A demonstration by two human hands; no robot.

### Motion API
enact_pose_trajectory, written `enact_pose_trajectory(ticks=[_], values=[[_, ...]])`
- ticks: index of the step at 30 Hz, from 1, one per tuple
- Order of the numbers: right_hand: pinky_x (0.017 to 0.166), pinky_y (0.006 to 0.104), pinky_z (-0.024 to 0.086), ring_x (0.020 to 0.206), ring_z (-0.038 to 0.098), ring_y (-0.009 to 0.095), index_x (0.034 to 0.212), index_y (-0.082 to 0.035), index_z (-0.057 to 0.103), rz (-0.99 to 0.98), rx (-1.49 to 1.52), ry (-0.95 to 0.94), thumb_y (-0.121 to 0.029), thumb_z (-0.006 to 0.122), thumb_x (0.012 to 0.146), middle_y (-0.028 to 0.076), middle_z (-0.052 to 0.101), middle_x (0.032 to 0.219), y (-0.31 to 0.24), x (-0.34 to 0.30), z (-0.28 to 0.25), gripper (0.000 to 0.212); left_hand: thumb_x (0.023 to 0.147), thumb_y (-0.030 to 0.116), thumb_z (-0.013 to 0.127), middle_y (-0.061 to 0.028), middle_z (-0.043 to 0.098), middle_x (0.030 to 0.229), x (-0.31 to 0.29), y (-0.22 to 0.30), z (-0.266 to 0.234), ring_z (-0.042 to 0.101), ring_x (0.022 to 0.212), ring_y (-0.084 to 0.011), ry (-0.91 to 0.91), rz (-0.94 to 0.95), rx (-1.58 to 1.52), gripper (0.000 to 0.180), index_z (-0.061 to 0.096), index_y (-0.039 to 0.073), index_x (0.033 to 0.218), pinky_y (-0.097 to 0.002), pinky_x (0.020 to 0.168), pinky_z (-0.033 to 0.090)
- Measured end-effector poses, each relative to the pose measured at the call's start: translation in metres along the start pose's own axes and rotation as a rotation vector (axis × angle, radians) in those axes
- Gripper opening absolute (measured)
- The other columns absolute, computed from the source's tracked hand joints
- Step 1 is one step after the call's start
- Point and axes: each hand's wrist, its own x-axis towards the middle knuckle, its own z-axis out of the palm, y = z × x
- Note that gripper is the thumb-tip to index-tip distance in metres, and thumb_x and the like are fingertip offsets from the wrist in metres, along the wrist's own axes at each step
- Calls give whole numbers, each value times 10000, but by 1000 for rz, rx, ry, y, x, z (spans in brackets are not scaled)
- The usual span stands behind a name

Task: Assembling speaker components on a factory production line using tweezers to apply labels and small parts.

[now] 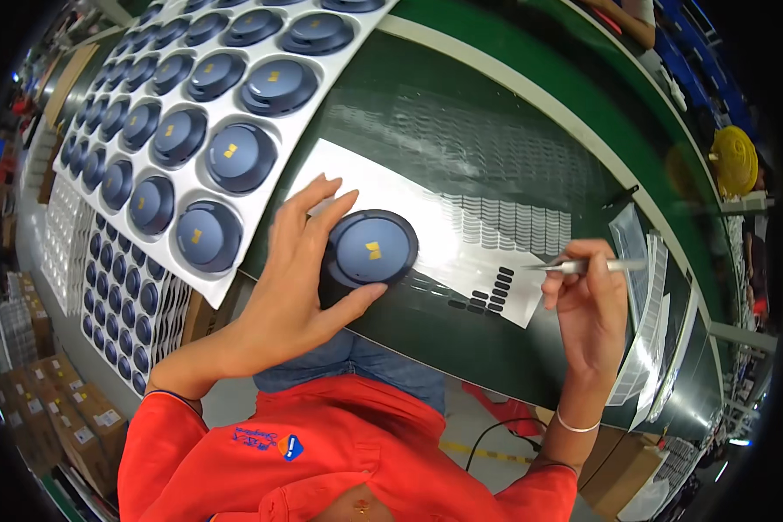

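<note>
My left hand [291, 274] curves around the left side of a round blue-grey housing [383, 248] with a dark rim and a yellow mark on top. Its thumb presses the near edge, and its fingers lie along the far left edge. The housing rests on the dark green table at the left end of a white sheet [339, 167]. My right hand [592, 304] pinches slim silver tweezers [626, 264], their thin tip pointing left. That tip is just above the sheet, beside a cluster of small black oval pads [497, 300].
At left, a white moulded tray [261, 209] holds several similar blue housings. More stacked trays [139, 283] and cardboard boxes [83, 418] stand lower left. Curved cut strips [505, 224] cover part of the sheet. Clear plastic sheets [644, 331] lie at right. Another person's arm [631, 24] shows at top right.
</note>
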Motion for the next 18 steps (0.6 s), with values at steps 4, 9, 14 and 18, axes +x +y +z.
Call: enact_pose_trajectory(ticks=[4, 9, 14, 18], values=[[629, 252, 500, 692, 653, 155, 1022, 21, 585, 40, -31, 7, -199, 560, 965, 155, 677, 815, 0, 21, 1, 229, 686, 221, 831, -202, 357, 1384, 8, 8, 0, 323, 1343, -396, -67, 2, 123, 892, 342, 34, 1408, -488, 1062, 244], [605, 229, 485, 691, 651, 129, 940, -12, 586, 33, -278, 80, -142, 621, 927, 102, 669, 794, 12, 40, 18, 136, 635, 225, 847, -187, 432, 1287, 9, -1, 11, 415, 1230, -362, -74, -14, 229, 890, 387, 17, 1368, -468, 986, 288], [607, 218, 494, 699, 654, 124, 942, -11, 581, 60, -362, 123, -109, 655, 904, 91, 663, 787, 29, 45, 27, 128, 610, 248, 875, -193, 504, 1245, 12, -2, 18, 504, 1175, -349, -81, 158, 90, 871, 428, 5, 1316, -454, 1001, 337], [589, 212, 505, 697, 655, 128, 943, -5, 575, 82, -363, 166, -101, 667, 896, 90, 660, 781, 38, 46, 27, 141, 636, 250, 855, -192, 536, 1191, 21, 4, 46, 524, 1212, -384, -178, 376, -186, 803, 456, -16, 1279, -488, 1024, 385]])
